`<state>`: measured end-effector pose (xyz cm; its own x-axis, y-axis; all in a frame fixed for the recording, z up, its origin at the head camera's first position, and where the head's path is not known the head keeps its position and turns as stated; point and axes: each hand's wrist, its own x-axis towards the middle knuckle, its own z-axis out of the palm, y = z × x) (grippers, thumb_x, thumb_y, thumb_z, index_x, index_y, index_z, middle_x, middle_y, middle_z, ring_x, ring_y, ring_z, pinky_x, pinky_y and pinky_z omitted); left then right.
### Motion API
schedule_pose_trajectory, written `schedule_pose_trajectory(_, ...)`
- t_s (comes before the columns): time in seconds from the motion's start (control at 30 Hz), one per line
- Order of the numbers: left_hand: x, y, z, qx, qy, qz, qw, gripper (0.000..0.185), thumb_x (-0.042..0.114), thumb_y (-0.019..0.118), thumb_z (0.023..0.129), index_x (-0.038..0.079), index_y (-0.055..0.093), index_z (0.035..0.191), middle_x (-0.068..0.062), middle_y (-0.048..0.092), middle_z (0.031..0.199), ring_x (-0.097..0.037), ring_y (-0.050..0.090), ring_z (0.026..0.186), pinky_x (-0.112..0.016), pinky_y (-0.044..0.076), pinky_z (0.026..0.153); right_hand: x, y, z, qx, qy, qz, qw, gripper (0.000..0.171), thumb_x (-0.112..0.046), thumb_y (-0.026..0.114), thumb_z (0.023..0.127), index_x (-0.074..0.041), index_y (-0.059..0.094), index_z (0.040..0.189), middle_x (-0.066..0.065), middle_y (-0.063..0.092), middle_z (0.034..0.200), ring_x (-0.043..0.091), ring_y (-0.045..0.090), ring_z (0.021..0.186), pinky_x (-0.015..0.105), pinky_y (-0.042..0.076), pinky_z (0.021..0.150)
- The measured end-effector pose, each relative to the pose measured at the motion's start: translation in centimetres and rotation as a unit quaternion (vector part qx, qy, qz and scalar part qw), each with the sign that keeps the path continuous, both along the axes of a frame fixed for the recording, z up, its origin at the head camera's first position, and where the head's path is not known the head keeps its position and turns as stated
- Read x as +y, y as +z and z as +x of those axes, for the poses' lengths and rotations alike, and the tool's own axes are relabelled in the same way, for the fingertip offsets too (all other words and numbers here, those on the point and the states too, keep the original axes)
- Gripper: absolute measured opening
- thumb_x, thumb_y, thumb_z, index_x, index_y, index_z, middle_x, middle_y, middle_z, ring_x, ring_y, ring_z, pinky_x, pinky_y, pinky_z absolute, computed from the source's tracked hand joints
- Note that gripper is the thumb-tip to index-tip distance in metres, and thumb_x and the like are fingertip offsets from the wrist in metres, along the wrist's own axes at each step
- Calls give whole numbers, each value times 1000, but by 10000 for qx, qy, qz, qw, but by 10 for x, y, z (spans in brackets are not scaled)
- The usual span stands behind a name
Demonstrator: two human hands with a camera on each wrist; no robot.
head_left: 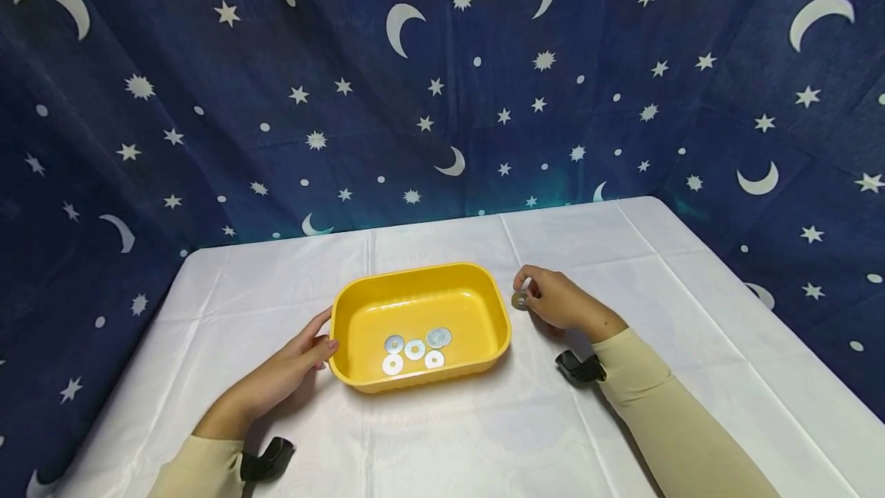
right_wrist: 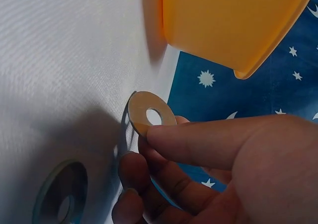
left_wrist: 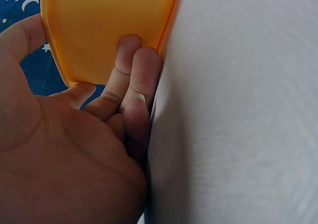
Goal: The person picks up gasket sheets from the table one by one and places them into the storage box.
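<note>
A yellow plastic tray (head_left: pixel 422 386) stands on the white cloth, with several flat metal washers (head_left: pixel 415 350) lying on its floor toward the near side. At the tray's left end my left hand (head_left: pixel 293 367) grips the rim, thumb over the edge and fingers against the outer wall (left_wrist: pixel 94 30). To the right of the tray, my right hand (head_left: pixel 556 298) pinches a washer (right_wrist: pixel 140 105) between thumb and fingers, low by the cloth. Another washer (right_wrist: pixel 52 194) is on the cloth near that hand in the right wrist view; the hand hides it from the head view.
White cloth (head_left: pixel 449 444) with fold creases covers the table. A dark blue curtain (head_left: pixel 442 98) with moons and stars rises behind and along both sides. Each wrist carries a black camera mount, the right one (head_left: pixel 579 367) close over the cloth.
</note>
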<state>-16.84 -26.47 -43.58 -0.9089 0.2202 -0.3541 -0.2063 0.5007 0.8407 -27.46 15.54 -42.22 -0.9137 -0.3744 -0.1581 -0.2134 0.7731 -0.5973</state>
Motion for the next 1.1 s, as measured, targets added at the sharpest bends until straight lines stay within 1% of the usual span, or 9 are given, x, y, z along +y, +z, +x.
schedule_pose_trajectory(0.13, -1, -1, 0, 15, 0, 34, 10000, 67, 44, 45, 104, 28, 12, 161, -12, 55, 136, -26, 45, 116, -41, 34, 97, 0, 0, 1, 56, 17, -11, 10000, 20, 1, 53, 94, -9, 59, 111, 10, 57, 88, 18, 53, 61, 28, 47, 53)
schedule_pose_trajectory(0.33, -1, -1, 0, 53, -8, 38, 10000, 67, 43, 44, 105, 27, 12, 161, -12, 55, 138, -25, 46, 117, -39, 34, 97, -1, 3, 2, 187, 28, 1, 9998, 21, 1, 54, 94, -9, 61, 111, 11, 59, 91, 18, 53, 63, 28, 48, 55)
schedule_pose_trajectory(0.53, -1, -1, 0, 22, -2, -1, 10000, 68, 44, 45, 104, 27, 11, 161, -12, 54, 141, -25, 46, 118, -40, 35, 97, -3, 6, 3, 232, -35, -91, 9997, 23, 1, 53, 94, -7, 62, 114, 12, 58, 93, 18, 52, 58, 27, 48, 52)
schedule_pose_trajectory(0.63, -1, -1, 0, 4, -7, 12, 10000, 68, 44, 45, 104, 28, 11, 161, -12, 53, 142, -25, 46, 119, -40, 35, 97, -4, 8, 3, 327, -83, -130, 9993, 23, 0, 52, 95, -7, 64, 113, 12, 59, 93, 18, 52, 59, 27, 48, 51)
schedule_pose_trajectory(0.73, -1, -1, 0, -5, 0, -8, 10000, 68, 45, 45, 104, 28, 12, 161, -12, 54, 141, -25, 46, 120, -41, 34, 98, -4, 10, 4, 376, -162, -247, 9989, 20, -2, 53, 95, -8, 65, 110, 12, 60, 90, 18, 52, 58, 27, 48, 50)
schedule_pose_trajectory(0.83, -1, -1, 0, 9, -6, -37, 10000, 68, 45, 45, 104, 28, 12, 161, -12, 54, 141, -25, 46, 119, -41, 35, 98, -5, 11, 5, 501, -197, -352, 9979, 15, -5, 56, 97, -8, 67, 107, 10, 59, 85, 18, 52, 58, 28, 48, 52)
schedule_pose_trajectory(0.9, -1, -1, 0, 25, -6, -40, 10000, 67, 44, 45, 104, 28, 12, 161, -12, 54, 141, -25, 46, 119, -40, 34, 98, -5, 12, 6, 621, -249, -415, 9969, 13, -6, 59, 97, -8, 68, 106, 8, 58, 82, 18, 51, 61, 28, 46, 55)
schedule_pose_trajectory(0.97, -1, -1, 0, 38, -6, -38, 10000, 67, 44, 45, 104, 28, 12, 160, -12, 54, 140, -25, 46, 118, -40, 34, 98, -6, 13, 7, 800, -269, -458, 9954, 13, -5, 59, 96, -8, 68, 105, 7, 57, 80, 18, 49, 65, 28, 45, 58)
schedule_pose_trajectory(1.1, -1, -1, 0, 50, -23, -33, 10000, 66, 44, 44, 105, 29, 12, 160, -12, 54, 140, -25, 46, 118, -40, 34, 98, -7, 16, 8, 1068, -339, -613, 9918, 20, 0, 56, 92, -8, 69, 104, 6, 55, 76, 19, 47, 68, 28, 42, 60)
